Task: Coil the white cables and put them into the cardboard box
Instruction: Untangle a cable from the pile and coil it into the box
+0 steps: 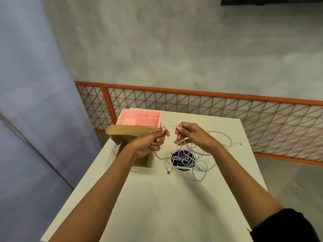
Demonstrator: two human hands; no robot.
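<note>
My white table (157,206) stretches bare in front of me. Farther out, my left hand (150,142) is curled closed around a strand of the white cables (194,165), thumb and forefinger pinching it. My right hand (190,135) pinches the same strand just opposite, a short span arching between the two. The rest lies in a loose tangle on the table below my right hand, draped over a dark round sticker (181,158), with a plug end (168,171) trailing toward me. I judge the cord light, limp and smooth, likely to snag on its own loops, so I should grip near an end and feed loops into my left hand. The cardboard box (141,161) stands open under my left wrist, no cable visible inside. Beyond it sits a pink divided tray (122,117).
</note>
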